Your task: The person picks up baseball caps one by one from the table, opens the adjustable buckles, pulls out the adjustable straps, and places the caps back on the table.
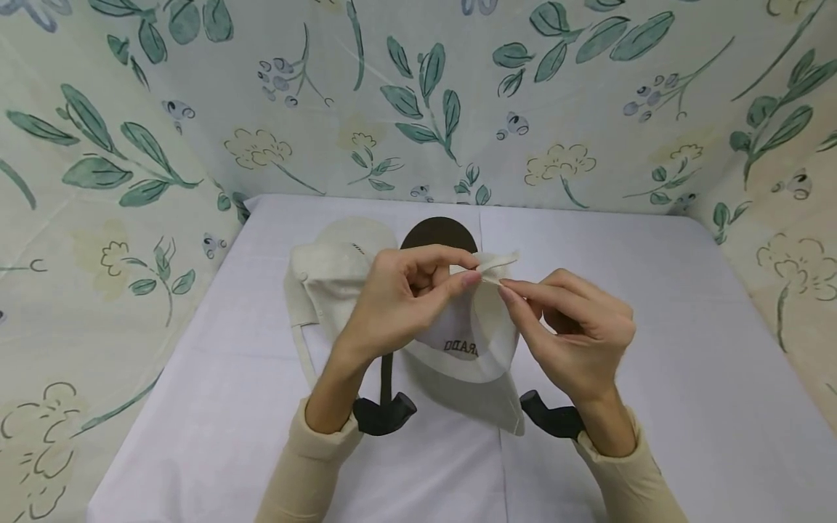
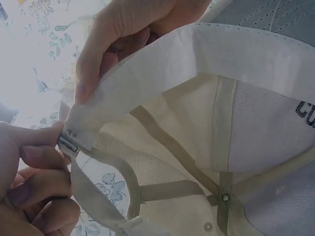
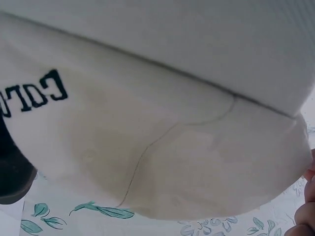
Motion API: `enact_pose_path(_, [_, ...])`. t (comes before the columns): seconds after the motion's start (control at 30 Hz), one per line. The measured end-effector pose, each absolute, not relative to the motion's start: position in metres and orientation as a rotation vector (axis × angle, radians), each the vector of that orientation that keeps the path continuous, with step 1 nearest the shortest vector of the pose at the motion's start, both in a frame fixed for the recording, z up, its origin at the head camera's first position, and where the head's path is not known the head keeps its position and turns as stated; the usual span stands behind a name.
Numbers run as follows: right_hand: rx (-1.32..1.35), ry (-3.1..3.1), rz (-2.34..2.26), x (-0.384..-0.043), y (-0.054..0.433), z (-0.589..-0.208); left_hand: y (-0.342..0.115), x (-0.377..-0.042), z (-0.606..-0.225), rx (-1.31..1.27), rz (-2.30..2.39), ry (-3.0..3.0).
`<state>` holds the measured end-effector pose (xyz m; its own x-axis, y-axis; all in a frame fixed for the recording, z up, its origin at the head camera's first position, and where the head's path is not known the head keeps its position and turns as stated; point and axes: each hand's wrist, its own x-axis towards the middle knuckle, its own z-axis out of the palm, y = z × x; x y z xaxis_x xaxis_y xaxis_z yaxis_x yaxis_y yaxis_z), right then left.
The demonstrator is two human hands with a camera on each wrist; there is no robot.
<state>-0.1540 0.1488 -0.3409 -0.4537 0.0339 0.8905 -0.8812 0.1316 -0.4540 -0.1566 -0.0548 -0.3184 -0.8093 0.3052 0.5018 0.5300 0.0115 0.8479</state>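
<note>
A cream baseball cap (image 1: pixel 503 349) is held up between both hands, its hollow side toward the head camera and its brim (image 1: pixel 484 399) low. Dark lettering (image 1: pixel 461 347) shows on it, partly hidden. My left hand (image 1: pixel 405 298) pinches the cap's back edge by the strap with thumb and forefinger. Close beside it, my right hand (image 1: pixel 575 327) pinches the same edge with its fingertips. In the left wrist view a small metal buckle (image 2: pixel 68 142) sits on the strap (image 2: pixel 96 196) at the fingertips. The right wrist view shows the outer crown (image 3: pixel 197 167) and lettering (image 3: pixel 34 91).
A second cream cap (image 1: pixel 320 283) with a hanging strap lies left on the white-covered table (image 1: pixel 196 363). Behind the hands shows a dark brown rounded brim (image 1: pixel 441 232); a brown strip (image 1: pixel 386 378) hangs below the left hand. Floral cloth (image 1: pixel 425 109) surrounds the table's back and sides.
</note>
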Motion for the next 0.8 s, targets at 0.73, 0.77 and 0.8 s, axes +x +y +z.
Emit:
enact_pose_path(0.73, [0.875, -1.584, 1.432, -0.156, 0.153, -0.340, -0.050, -0.160, -0.322, -0.990, -1.846, -1.990])
enact_pose_path(0.77, [0.872, -1.581, 1.437, -0.156, 0.153, -0.340, -0.049, -0.160, -0.322, -0.989, -1.824, -1.992])
enact_pose_path(0.8, [0.869, -1.581, 1.438, -0.156, 0.153, -0.340, -0.048, -0.160, -0.322, -0.984, -1.802, -1.994])
